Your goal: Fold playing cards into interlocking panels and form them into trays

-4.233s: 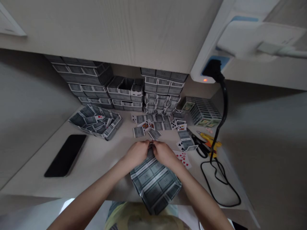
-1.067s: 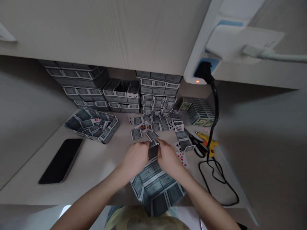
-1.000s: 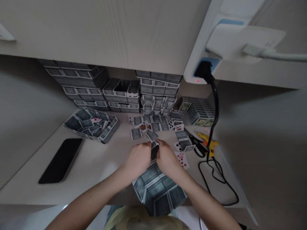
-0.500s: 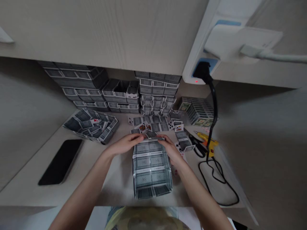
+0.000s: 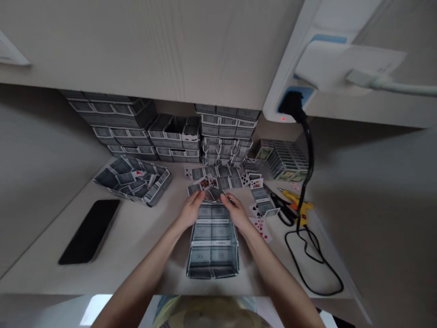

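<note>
A long box made of playing cards (image 5: 210, 243), grey patterned backs showing, lies on the table in front of me with its near end toward my body. My left hand (image 5: 191, 210) pinches the far left corner of it between thumb and fingers. At the far right corner, my right hand (image 5: 236, 212) grips in the same way. The far wall between the two thumbs leans outward, and the fingers behind it are hidden. Just beyond lie flat joined cards (image 5: 229, 182) and a few loose face cards (image 5: 209, 182).
Left, an open card tray (image 5: 160, 187) holds loose cards, with a black phone (image 5: 89, 231) nearer. Card-built blocks (image 5: 227, 130) stack along the back. Right are scissors (image 5: 283, 209), a yellow glue gun (image 5: 300, 207) with its cord, red cards (image 5: 261, 228) and a clear case (image 5: 287, 159).
The card box has settled lower and flatter, its near end shifting slightly left. My left hand has turned more upright at the far corner, and red cards on the right are uncovered.
</note>
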Available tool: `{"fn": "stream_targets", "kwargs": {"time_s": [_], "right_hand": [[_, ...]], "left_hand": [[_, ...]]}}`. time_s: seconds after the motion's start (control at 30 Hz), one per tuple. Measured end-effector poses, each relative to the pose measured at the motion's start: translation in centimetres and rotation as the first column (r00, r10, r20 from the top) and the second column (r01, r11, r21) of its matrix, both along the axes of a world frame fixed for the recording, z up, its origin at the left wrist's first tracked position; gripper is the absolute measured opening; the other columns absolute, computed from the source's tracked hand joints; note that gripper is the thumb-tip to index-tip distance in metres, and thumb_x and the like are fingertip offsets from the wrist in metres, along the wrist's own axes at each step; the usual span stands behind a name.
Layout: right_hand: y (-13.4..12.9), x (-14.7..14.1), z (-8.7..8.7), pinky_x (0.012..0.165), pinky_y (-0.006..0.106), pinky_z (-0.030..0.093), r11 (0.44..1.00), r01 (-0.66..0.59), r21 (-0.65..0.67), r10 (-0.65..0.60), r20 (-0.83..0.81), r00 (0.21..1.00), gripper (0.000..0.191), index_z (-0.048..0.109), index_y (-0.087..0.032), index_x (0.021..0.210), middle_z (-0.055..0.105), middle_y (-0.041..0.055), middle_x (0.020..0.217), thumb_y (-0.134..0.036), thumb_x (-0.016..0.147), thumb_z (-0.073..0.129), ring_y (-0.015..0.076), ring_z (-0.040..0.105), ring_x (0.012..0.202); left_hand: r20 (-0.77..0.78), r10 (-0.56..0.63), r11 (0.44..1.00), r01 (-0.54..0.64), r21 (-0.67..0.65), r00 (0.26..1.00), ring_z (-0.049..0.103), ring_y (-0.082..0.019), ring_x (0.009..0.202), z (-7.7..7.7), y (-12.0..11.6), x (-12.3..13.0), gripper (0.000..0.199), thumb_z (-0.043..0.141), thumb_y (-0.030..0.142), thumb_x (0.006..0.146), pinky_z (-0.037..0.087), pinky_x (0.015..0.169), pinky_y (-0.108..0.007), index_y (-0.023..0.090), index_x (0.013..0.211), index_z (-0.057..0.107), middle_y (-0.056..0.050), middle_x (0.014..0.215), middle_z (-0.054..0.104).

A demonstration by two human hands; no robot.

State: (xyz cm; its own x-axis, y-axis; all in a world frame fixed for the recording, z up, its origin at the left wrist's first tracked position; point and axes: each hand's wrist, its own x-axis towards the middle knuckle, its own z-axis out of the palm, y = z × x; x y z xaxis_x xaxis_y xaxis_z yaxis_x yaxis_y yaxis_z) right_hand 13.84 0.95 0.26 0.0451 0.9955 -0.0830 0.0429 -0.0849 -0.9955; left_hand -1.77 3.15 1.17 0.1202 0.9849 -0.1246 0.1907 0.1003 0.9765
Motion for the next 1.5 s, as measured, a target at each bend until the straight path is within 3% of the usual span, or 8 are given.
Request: {"fn": "stream_targets", "kwargs": {"time_s": [0.17, 0.33, 0.53, 0.63, 0.77, 1.2, 1.37, 1.5], "right_hand": [[-0.2, 0.2, -0.7, 0.06, 0.024, 0.038, 0.996, 0.087, -0.006, -0.088, -0.084, 0.993, 0.033, 0.058, -0.016, 0.072, 0.056, -0.0009, 0.064, -0.047, 0.074, 0.046, 0.0138, 0.05, 0.064], [-0.8, 0.6, -0.6, 0.064, 0.027, 0.041, 0.988, 0.153, 0.01, -0.152, -0.024, 0.988, 0.035, 0.062, -0.016, 0.078, 0.062, 0.0019, 0.071, -0.046, 0.076, 0.044, 0.0165, 0.055, 0.07], [-1.2, 0.4, 0.6, 0.077, 0.03, 0.043, 0.989, -0.137, 0.051, 0.127, 0.17, 0.977, 0.032, 0.063, -0.016, 0.093, 0.065, 0.0054, 0.092, -0.038, 0.072, 0.053, 0.0183, 0.058, 0.085], [-1.0, -0.2, 0.6, 0.089, 0.033, 0.039, 0.953, -0.293, 0.079, 0.261, 0.275, 0.925, 0.038, 0.055, -0.017, 0.109, 0.059, 0.0061, 0.11, -0.028, 0.072, 0.053, 0.018, 0.054, 0.1], [-0.7, -0.4, -0.2, 0.092, 0.033, 0.037, 0.948, -0.301, 0.102, 0.238, 0.399, 0.885, 0.038, 0.051, -0.017, 0.114, 0.057, 0.0061, 0.112, -0.019, 0.077, 0.042, 0.0162, 0.051, 0.104], [-0.1, 0.7, -1.1, 0.075, 0.03, 0.044, 0.968, -0.224, 0.114, 0.183, 0.287, 0.94, 0.023, 0.054, -0.018, 0.092, 0.062, 0.0028, 0.086, -0.018, 0.071, 0.046, 0.0158, 0.057, 0.081], [0.1, 0.9, -1.2, 0.082, 0.029, 0.039, 0.983, -0.126, 0.134, 0.106, 0.146, 0.984, 0.026, 0.057, -0.018, 0.092, 0.06, 0.002, 0.092, -0.016, 0.07, 0.043, 0.0152, 0.054, 0.089], [0.0, 1.8, -0.8, 0.081, 0.029, 0.038, 0.994, -0.083, 0.065, 0.074, 0.13, 0.989, 0.024, 0.061, -0.019, 0.088, 0.062, 0.0015, 0.09, -0.019, 0.07, 0.046, 0.017, 0.054, 0.088]], "left_hand": [[0.12, -0.139, 0.99, 0.14, 0.0, 0.983, 0.057, -0.018, 0.086, 1.2, -0.5, -1.0, 0.063, 0.007, 0.052, 0.083, 0.044, 0.073, -0.031, 0.012, 0.096, 0.055, -0.009, 0.096, 0.061], [0.007, -0.221, 0.975, 0.221, 0.019, 0.975, 0.047, -0.019, 0.109, 1.6, -3.0, -2.6, 0.054, 0.043, 0.028, 0.074, 0.039, 0.089, -0.032, 0.018, 0.126, 0.033, -0.007, 0.124, 0.047], [-0.238, -0.352, 0.93, 0.368, 0.024, 0.905, 0.055, -0.02, 0.094, 1.8, -2.1, -3.4, 0.036, 0.042, 0.023, 0.072, 0.042, 0.084, -0.03, 0.015, 0.104, 0.056, -0.003, 0.099, 0.063], [-0.487, -0.387, 0.885, 0.464, 0.045, 0.783, 0.058, -0.02, 0.086, 2.3, -0.5, -3.2, 0.026, 0.04, 0.025, 0.076, 0.042, 0.075, -0.027, 0.017, 0.09, 0.06, -0.005, 0.089, 0.065], [-0.726, -0.324, 0.857, 0.513, 0.046, 0.606, 0.059, -0.019, 0.069, 2.7, 0.4, -2.8, 0.022, 0.038, 0.024, 0.079, 0.039, 0.062, -0.024, 0.017, 0.076, 0.058, -0.007, 0.071, 0.064], [-0.84, -0.333, 0.748, 0.663, 0.041, 0.428, 0.06, -0.016, 0.076, 2.4, 0.6, -0.2, 0.024, 0.038, 0.025, 0.082, 0.039, 0.063, -0.022, 0.022, 0.091, 0.06, -0.005, 0.081, 0.066], [-0.848, -0.242, 0.78, 0.615, 0.119, 0.471, 0.061, -0.02, 0.077, 3.2, 0.7, 0.1, 0.032, 0.038, 0.042, 0.081, 0.041, 0.067, -0.027, 0.026, 0.098, 0.061, -0.005, 0.083, 0.067], [-0.614, -0.311, 0.868, 0.481, 0.128, 0.725, 0.06, -0.02, 0.082, 3.2, 1.1, -2.9, 0.043, 0.038, 0.054, 0.076, 0.042, 0.074, -0.027, 0.023, 0.087, 0.066, -0.004, 0.084, 0.068]]}}
